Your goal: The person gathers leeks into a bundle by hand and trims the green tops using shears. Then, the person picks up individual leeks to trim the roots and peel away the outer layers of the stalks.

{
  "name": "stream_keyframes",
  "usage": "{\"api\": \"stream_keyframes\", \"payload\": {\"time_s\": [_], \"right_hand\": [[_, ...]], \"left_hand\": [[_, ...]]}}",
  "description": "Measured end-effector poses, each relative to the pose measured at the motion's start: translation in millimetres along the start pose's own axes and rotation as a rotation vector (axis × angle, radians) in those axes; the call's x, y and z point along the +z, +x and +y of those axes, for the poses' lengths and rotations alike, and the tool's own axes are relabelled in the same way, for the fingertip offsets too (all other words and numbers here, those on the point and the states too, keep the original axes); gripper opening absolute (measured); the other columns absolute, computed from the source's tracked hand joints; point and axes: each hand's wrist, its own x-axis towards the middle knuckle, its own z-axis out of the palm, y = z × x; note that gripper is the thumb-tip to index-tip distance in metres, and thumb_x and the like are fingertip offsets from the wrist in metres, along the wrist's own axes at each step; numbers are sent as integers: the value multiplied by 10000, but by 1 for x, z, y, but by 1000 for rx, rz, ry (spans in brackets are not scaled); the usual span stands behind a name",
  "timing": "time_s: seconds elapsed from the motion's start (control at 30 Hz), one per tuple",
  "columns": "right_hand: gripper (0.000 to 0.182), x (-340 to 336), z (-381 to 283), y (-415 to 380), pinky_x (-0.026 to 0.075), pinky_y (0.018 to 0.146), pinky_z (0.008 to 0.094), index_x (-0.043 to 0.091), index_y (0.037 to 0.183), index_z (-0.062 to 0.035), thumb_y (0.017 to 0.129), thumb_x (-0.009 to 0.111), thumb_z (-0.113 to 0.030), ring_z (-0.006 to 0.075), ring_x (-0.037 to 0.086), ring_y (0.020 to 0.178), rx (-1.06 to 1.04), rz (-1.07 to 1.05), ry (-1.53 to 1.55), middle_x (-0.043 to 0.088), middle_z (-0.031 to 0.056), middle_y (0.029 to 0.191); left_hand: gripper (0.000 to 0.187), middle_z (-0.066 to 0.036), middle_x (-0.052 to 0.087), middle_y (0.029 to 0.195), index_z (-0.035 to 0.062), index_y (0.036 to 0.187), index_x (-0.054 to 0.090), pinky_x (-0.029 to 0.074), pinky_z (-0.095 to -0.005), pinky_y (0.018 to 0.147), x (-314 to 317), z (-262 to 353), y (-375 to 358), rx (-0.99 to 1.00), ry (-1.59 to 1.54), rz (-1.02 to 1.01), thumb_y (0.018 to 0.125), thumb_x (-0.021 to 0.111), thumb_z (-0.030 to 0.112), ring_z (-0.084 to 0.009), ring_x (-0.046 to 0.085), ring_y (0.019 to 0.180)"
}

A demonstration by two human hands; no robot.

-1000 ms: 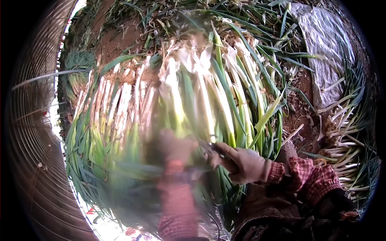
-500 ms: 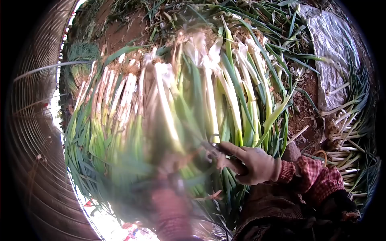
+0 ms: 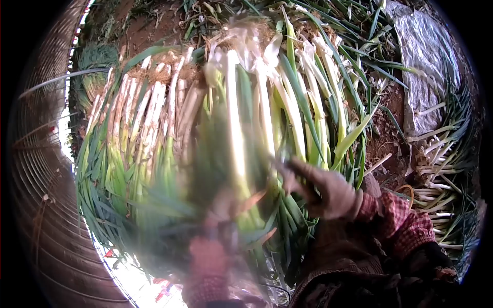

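Observation:
My left hand (image 3: 222, 206) is smeared by motion at the lower middle, closed round the green part of a peeled leek (image 3: 234, 118). That leek's white stem points away from me, over other peeled leeks (image 3: 295, 115). To its right, my right hand (image 3: 331, 189) is closed, with a small dark, blurred object at its fingertips that I cannot make out. Unpeeled leeks (image 3: 151, 115) with brownish stems and roots lie side by side on the left. Pale loose skins and roots (image 3: 246, 38) are bunched at the far end of the row.
A curved ribbed surface (image 3: 36, 195) rises along the left edge. Silvery plastic sheeting (image 3: 423, 56) lies at the upper right, above more white-stemmed leeks (image 3: 439, 169). Reddish soil (image 3: 149, 28) and scattered green leaves (image 3: 354, 25) show at the back.
The held leek has shifted right and stands straighter in the view. My right hand has moved slightly right and down. The leeks on the left appear a little higher and further left.

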Motion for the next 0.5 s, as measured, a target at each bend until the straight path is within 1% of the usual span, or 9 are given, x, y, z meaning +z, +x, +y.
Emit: {"api": "stream_keyframes", "payload": {"time_s": [0.03,0.1,0.13,0.17,0.2,0.3,0.37,0.47,0.5], "right_hand": [[1038,4,-2,-15,619,636,402,179,1616,-143,755,755,-89,251,658,679,53,-71,-31,641,107,881],[1088,6,-12,-33,618,636,430,136,1635,-168,755,773,-123,261,664,699,184,-209,-78,634,114,893],[1096,2,-22,-37,617,647,450,124,1639,-180,760,778,-143,270,669,710,307,-302,-99,634,123,905],[1098,3,-22,-38,617,659,457,120,1639,-182,763,781,-157,277,671,713,273,-315,-113,634,129,911],[1100,3,-21,-38,617,672,464,117,1639,-184,765,785,-170,283,673,716,237,-322,-132,634,135,917],[1103,3,-14,-32,612,684,465,117,1638,-183,763,788,-193,295,673,715,230,-314,-144,634,148,923],[1098,6,-2,-25,606,678,445,124,1633,-174,753,780,-181,296,671,707,212,-254,-134,636,140,897],[1092,-1,-2,-6,600,648,423,126,1632,-176,750,769,-159,278,668,688,135,-249,-213,638,113,849],[1067,0,-1,2,596,631,410,133,1628,-161,758,749,-113,269,664,667,122,-233,-202,641,94,820]], "left_hand": [[520,-119,658,1149,13,1391,525,440,-437,1041,1,-3,5,8,98,101,948,677,240,-263,642,1027],[460,-140,613,1060,61,1275,588,544,-445,823,10,-20,12,95,508,594,956,679,379,-328,657,908],[466,-144,600,1029,77,1229,613,557,-442,744,12,-20,11,171,845,681,944,686,438,-343,654,857],[479,-148,588,998,93,1183,639,570,-439,665,13,-21,11,223,1184,815,933,694,498,-358,652,806],[509,-146,587,980,101,1148,659,545,-429,617,13,-13,10,315,1654,750,906,708,546,-354,640,763],[596,-131,568,932,113,1057,706,492,-426,573,16,22,4,233,2054,624,825,715,662,-325,610,702],[591,-131,575,933,108,1041,714,496,-439,604,36,86,-10,27,1878,612,810,733,651,-318,610,703],[476,-133,654,1011,73,1052,723,564,-445,707,71,204,-6,-186,2355,197,799,813,465,-323,680,808],[512,-116,664,1034,93,1082,724,593,-409,762,92,226,0,-84,2354,456,776,830,489,-307,703,847]]}}
